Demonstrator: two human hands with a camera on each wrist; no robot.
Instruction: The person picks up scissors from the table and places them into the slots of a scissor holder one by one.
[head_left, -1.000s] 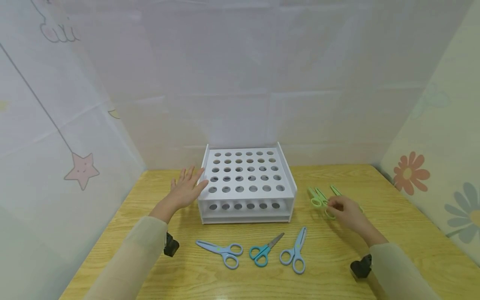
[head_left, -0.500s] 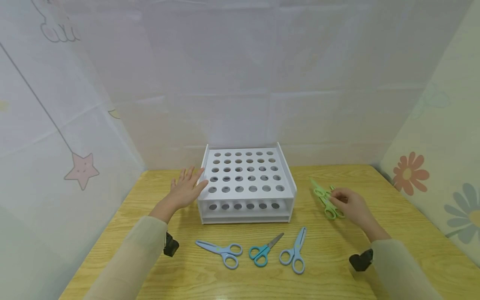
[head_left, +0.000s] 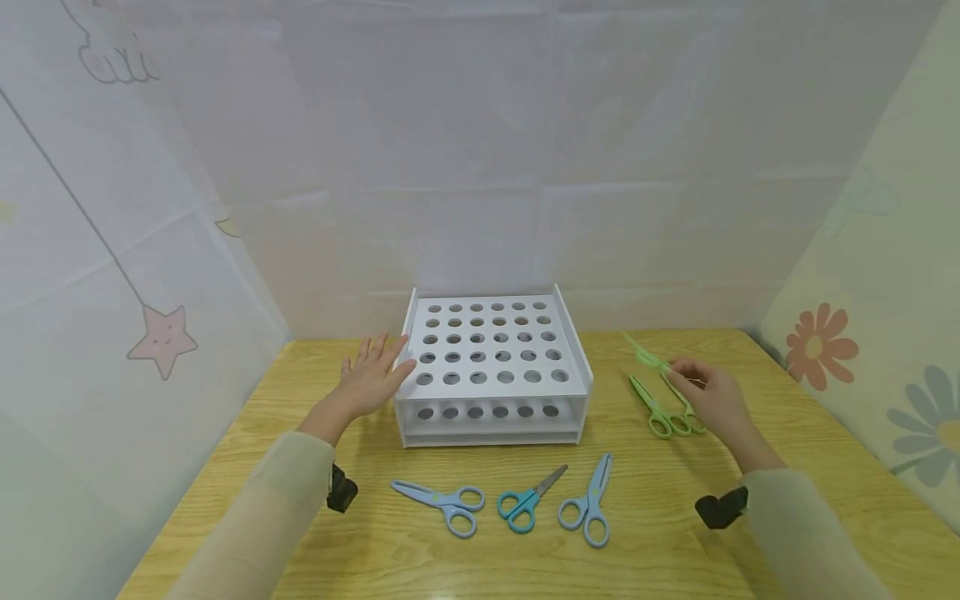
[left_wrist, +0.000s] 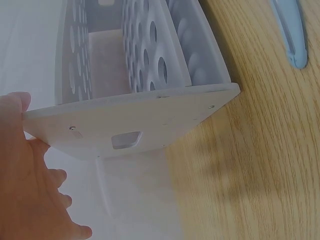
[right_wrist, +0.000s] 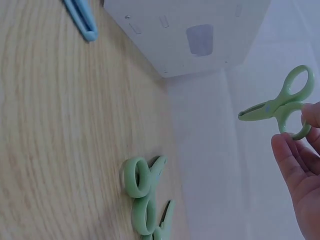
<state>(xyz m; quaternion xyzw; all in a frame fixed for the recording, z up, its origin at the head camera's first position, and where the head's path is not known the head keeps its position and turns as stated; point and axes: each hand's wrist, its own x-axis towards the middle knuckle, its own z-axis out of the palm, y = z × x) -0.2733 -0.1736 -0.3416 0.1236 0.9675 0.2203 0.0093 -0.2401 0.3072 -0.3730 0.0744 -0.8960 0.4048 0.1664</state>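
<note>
A white rack [head_left: 491, 392] with rows of round holes stands on the table. My left hand [head_left: 371, 388] rests against its left side panel, fingers spread, thumb at the panel's upper edge; in the left wrist view that panel [left_wrist: 100, 125] shows its outer face. At the right, my right hand [head_left: 716, 408] pinches a pair of green scissors [right_wrist: 270, 108] by one handle loop, raised off the table, with blades pointing away from the hand. Below it, more green scissors [head_left: 656, 410] lie on the table, a second pair [head_left: 693, 417] partly overlapping them.
Along the front lie light-blue scissors [head_left: 444, 499], teal scissors [head_left: 522, 503] with a metal blade, and another light-blue pair [head_left: 596, 500]. The wooden table [head_left: 450, 575] meets a pale cloth backdrop [head_left: 480, 167] behind the rack.
My right hand has taken hold of one pair of green scissors and lifted it up and away from the other two. The left hand has stayed at the rack.
</note>
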